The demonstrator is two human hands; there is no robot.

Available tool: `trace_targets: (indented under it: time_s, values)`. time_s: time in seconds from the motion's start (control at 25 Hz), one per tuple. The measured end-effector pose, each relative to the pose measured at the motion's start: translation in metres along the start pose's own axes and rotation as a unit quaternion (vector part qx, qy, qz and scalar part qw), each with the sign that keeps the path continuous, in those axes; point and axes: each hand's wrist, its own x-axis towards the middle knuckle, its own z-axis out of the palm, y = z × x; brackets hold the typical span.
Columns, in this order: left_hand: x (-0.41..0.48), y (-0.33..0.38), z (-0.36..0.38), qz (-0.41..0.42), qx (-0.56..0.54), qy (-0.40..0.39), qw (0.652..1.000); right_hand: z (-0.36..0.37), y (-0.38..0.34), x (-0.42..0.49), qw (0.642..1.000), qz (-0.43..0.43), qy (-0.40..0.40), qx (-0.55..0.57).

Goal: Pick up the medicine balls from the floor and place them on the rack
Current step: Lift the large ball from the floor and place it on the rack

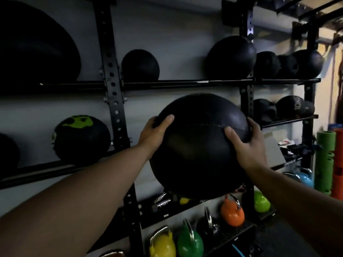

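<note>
A large black medicine ball (196, 145) with a stitched seam is held up in front of the black wall rack (114, 101), at the height of its middle shelf. My left hand (154, 133) grips its left side, thumb on the front. My right hand (246, 145) clasps its right side. Other black medicine balls rest on the upper rail (185, 83): a small one (140, 65) and a bigger one (231, 58). A black ball with green markings (81, 140) sits on the middle shelf at left.
More dark balls (289, 64) fill the right-hand shelves, one marked 10KG (291, 108). Coloured kettlebells stand on the low shelf: yellow (162, 243), green (190, 242), orange (232, 212), lime (261, 202), blue (304, 178). Green foam rollers (323, 160) stand at far right.
</note>
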Motion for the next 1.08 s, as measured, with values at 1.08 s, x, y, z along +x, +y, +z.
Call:
trace_targets:
  time_s: [1.08]
  values:
    - [0.293, -0.075, -0.055, 0.081, 0.162, 0.115, 0.977, 0.313, 0.112, 0.305, 0.977, -0.028, -0.192, 0.084]
